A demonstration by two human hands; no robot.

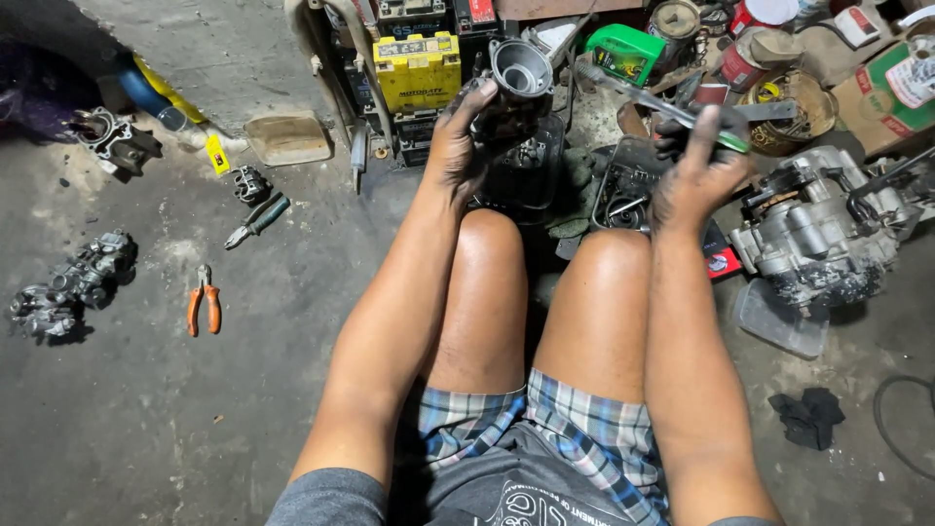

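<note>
My left hand (458, 141) grips a grey metal carburetor body (519, 73) with a round open bore, held up above my left knee. Over my right knee, my right hand (696, 170) holds a long screwdriver (654, 101) with a green handle. Its metal shaft reaches left toward the carburetor body. Both hands are dirty with grease. I sit on the concrete floor with knees raised, and black plastic trays (623, 185) with small parts lie just beyond them.
A grey engine block (818, 229) rests on the floor at the right. At the left lie orange-handled pliers (204, 300), green-handled pliers (257, 221) and a carburetor bank (73, 284). Yellow batteries (417, 68), a green bottle (623, 51) and cans crowd the back. A black rag (806, 417) lies right.
</note>
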